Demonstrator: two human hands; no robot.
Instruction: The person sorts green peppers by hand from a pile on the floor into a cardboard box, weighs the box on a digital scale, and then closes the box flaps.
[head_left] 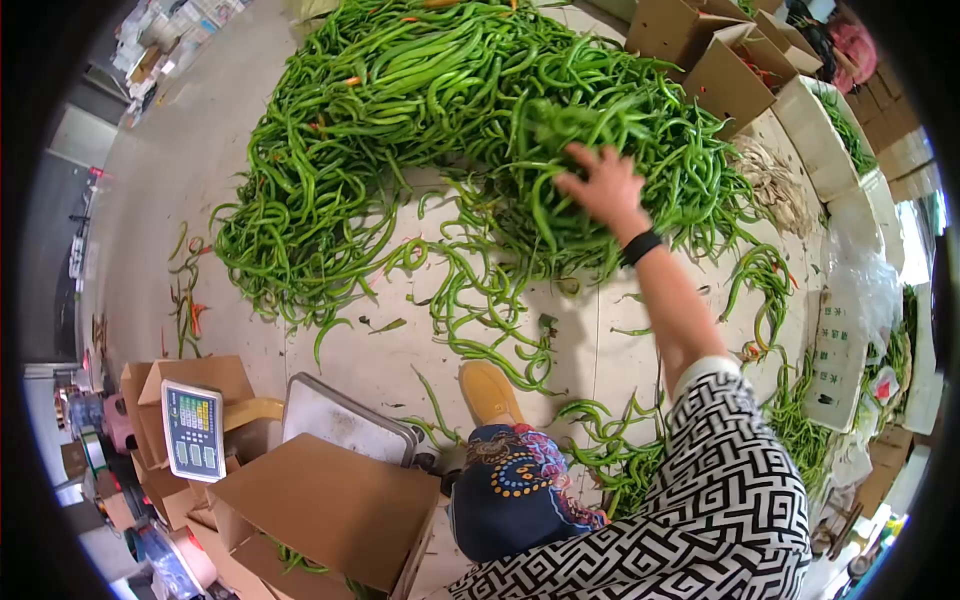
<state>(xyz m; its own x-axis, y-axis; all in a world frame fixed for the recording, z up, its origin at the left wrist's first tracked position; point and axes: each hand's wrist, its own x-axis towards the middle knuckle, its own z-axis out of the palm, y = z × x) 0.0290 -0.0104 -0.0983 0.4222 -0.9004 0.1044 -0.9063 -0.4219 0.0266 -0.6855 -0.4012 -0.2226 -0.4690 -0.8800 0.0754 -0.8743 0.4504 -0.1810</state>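
A large heap of long green peppers (400, 110) covers the floor at the top and middle. Over the heap's right part my right hand (605, 188) reaches out, its fingers spread, with a black band on the wrist. Some peppers by the fingertips are blurred by motion, and no pepper shows in the grasp. My left hand does not appear. Loose peppers (470, 300) trail from the heap toward my shoe (490, 393).
An open cardboard box (325, 500) with a few peppers stands at lower left, beside a platform scale (345, 420) and its display (194, 430). More boxes (735, 80) stand at upper right. White foam boxes (832, 350) line the right side.
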